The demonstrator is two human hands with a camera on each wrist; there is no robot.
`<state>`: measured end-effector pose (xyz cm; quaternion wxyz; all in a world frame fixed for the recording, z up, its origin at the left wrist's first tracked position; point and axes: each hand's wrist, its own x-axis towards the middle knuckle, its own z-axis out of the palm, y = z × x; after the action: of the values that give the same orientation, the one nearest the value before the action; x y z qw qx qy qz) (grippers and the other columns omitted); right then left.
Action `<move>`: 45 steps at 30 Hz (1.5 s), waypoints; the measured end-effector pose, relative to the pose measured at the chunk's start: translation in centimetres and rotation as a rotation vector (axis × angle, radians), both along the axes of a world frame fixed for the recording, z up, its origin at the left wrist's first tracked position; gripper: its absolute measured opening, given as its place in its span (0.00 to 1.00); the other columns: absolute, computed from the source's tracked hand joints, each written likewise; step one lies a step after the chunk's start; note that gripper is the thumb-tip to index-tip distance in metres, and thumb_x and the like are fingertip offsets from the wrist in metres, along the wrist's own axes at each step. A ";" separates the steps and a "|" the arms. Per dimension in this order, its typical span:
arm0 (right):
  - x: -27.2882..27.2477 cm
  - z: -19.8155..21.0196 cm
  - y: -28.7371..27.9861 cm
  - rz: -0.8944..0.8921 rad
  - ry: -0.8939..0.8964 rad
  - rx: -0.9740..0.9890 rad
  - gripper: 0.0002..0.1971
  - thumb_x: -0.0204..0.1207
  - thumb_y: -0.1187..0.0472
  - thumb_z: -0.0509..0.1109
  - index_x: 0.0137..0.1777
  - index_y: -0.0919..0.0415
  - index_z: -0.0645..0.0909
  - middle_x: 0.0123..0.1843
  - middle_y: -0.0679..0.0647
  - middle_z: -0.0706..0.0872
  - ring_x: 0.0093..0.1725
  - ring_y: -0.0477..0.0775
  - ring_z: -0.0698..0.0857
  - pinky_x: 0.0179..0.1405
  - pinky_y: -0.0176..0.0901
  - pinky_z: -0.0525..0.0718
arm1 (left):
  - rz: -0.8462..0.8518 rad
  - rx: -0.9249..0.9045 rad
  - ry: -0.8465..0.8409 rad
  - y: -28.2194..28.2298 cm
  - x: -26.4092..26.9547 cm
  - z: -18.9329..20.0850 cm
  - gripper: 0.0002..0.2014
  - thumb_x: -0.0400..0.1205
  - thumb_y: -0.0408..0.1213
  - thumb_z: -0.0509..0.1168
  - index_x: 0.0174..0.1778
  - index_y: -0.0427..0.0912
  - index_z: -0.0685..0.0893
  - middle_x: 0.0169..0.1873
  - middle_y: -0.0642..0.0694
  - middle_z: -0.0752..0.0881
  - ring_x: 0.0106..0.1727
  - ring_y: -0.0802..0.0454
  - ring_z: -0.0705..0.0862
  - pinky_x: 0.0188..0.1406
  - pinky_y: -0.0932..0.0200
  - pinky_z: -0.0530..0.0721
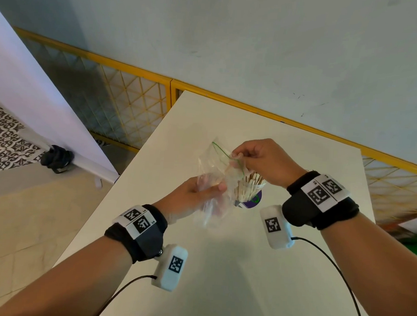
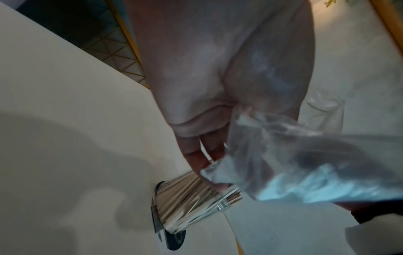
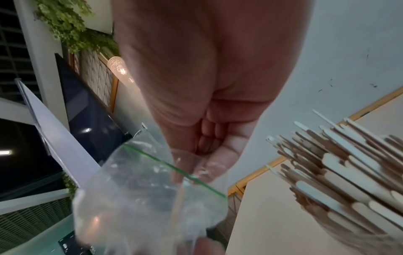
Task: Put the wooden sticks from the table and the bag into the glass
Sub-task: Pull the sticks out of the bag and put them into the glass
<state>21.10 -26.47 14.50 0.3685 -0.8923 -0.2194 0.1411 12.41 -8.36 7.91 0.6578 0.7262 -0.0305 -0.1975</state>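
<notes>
A clear plastic zip bag (image 1: pixel 213 179) with a green seal line hangs above the white table (image 1: pixel 222 266). My left hand (image 1: pixel 196 193) grips its lower part, thumb on top. My right hand (image 1: pixel 257 160) pinches the bag's mouth at the green seal (image 3: pixel 174 168). Just behind the bag stands the glass (image 1: pixel 249 195), packed with several wooden sticks (image 1: pixel 251 183) that fan out above its rim. The left wrist view has the glass (image 2: pixel 196 207) and sticks below my fingers (image 2: pixel 196 155); the right wrist view has the stick tops (image 3: pixel 338 172) at right. One thin stick (image 3: pixel 176 207) seems to lie inside the bag (image 3: pixel 141 198).
The glass rests on a dark round coaster (image 1: pixel 255 200). A yellow mesh fence (image 1: pixel 124 99) runs behind the table's far edge. Left of the table, a white board (image 1: pixel 38 98) leans over tiled floor. Cables trail from both wrist cameras over the table's near part.
</notes>
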 end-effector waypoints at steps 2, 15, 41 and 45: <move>0.2 0.2 0.0 -0.015 -0.007 -0.001 0.06 0.77 0.66 0.69 0.49 0.58 0.87 0.44 0.66 0.89 0.40 0.60 0.87 0.44 0.43 0.86 | -0.071 -0.026 0.055 -0.4 -0.2 0.0 0.11 0.87 0.45 0.62 0.64 0.48 0.80 0.37 0.72 0.85 0.34 0.79 0.83 0.34 0.79 0.77; 2.4 1.9 -2.9 -0.160 0.040 0.139 0.01 0.75 0.64 0.73 0.44 0.59 0.85 0.31 0.51 0.87 0.28 0.41 0.85 0.37 0.34 0.88 | 0.126 -0.104 0.198 0.4 0.7 -1.2 0.24 0.77 0.57 0.59 0.66 0.50 0.78 0.61 0.39 0.83 0.63 0.45 0.81 0.71 0.47 0.75; 1.9 -7.9 -2.6 -0.266 -0.470 -0.117 0.19 0.81 0.51 0.60 0.66 0.61 0.73 0.77 0.59 0.68 0.74 0.58 0.71 0.76 0.55 0.69 | 0.327 -0.097 0.093 2.1 2.4 -3.3 0.12 0.87 0.46 0.60 0.64 0.53 0.81 0.42 0.73 0.86 0.56 0.50 0.75 0.59 0.54 0.75; 3.1 -8.1 -1.6 -0.194 -0.262 -0.215 0.21 0.84 0.50 0.57 0.74 0.56 0.70 0.73 0.54 0.76 0.72 0.56 0.76 0.71 0.50 0.75 | 0.323 -0.165 0.078 1.9 2.1 -3.3 0.18 0.83 0.52 0.59 0.70 0.59 0.77 0.46 0.52 0.86 0.49 0.50 0.74 0.55 0.56 0.74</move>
<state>24.22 -28.04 6.42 0.2511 -0.9542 -0.1623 0.0103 14.52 -6.47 4.65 0.7391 0.6569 0.0961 -0.1140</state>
